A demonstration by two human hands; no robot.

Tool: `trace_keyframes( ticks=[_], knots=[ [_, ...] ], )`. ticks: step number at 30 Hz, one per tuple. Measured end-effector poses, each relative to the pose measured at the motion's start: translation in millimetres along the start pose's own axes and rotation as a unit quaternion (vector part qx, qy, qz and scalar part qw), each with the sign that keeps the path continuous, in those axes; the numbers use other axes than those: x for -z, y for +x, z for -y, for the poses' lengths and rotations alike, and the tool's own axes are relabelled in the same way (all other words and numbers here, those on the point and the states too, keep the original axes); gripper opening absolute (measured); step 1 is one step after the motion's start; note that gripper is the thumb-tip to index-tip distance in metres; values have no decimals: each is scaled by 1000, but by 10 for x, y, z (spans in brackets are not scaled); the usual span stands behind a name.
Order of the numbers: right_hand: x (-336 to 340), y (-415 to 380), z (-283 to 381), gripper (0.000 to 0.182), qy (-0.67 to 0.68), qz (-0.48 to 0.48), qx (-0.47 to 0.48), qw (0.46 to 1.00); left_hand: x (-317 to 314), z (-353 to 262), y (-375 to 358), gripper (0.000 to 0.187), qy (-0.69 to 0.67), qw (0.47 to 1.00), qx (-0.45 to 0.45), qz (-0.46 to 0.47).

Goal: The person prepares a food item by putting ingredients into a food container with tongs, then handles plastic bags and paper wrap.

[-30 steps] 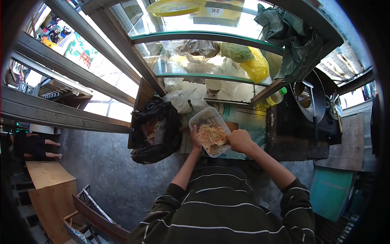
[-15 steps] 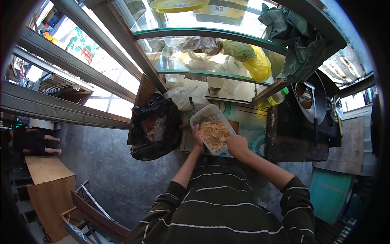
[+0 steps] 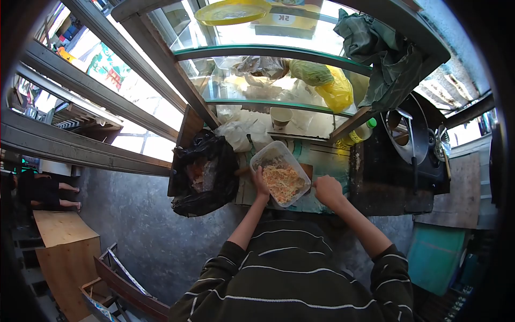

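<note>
A clear plastic food container (image 3: 298,185) sits tilted over the counter, with an orange-and-white shredded food mix (image 3: 282,181) in it. My left hand (image 3: 262,185) grips the container's left side, thumb over the rim. Just off the right rim is my right hand (image 3: 329,191), its fingers curled closed; whatever they may hold is too small to make out. Under the container lies a brown wooden board (image 3: 307,170), partly covered, with its handle showing at the left.
Left of the container is a black plastic bag (image 3: 201,180), its mouth spread. A wok (image 3: 410,134) sits on the stove at right, near a yellow bottle (image 3: 358,134). Glass shelves (image 3: 279,102) rise behind the counter, with a paper cup (image 3: 280,116) below. A person (image 3: 40,188) is far left.
My right hand has moved right, from over the container's rim to outside it. The left hand keeps its grip, and the food in the container shows more fully.
</note>
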State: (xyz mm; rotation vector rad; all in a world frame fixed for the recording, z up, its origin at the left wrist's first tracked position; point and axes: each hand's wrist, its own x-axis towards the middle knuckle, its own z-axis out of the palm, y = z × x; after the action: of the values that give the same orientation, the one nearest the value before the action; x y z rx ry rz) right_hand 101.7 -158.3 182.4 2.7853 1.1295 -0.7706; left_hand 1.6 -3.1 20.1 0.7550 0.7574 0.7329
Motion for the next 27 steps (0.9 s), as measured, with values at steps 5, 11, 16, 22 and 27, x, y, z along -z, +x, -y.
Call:
trace_keyframes(
  ticks=[5,11,16,22,27],
  knots=[
    [-161,296,120,28,37,-47,37,998,-70,113,-91,62,96,993,-33,-52],
    [21,909,390,31,180,-274,159,931,58,-93,-225,84,471,878,-36,-77],
    [173,1644,940,30,578,-119,72,804,-236,-1241,59,79,506,812,-290,-16],
    [-33,2016,1141,21,508,-186,122,832,-482,-1714,883,55,699,651,-287,75],
    [115,1852,1334,18,388,-306,161,854,-141,-1632,1399,23,609,708,-314,171]
  ],
)
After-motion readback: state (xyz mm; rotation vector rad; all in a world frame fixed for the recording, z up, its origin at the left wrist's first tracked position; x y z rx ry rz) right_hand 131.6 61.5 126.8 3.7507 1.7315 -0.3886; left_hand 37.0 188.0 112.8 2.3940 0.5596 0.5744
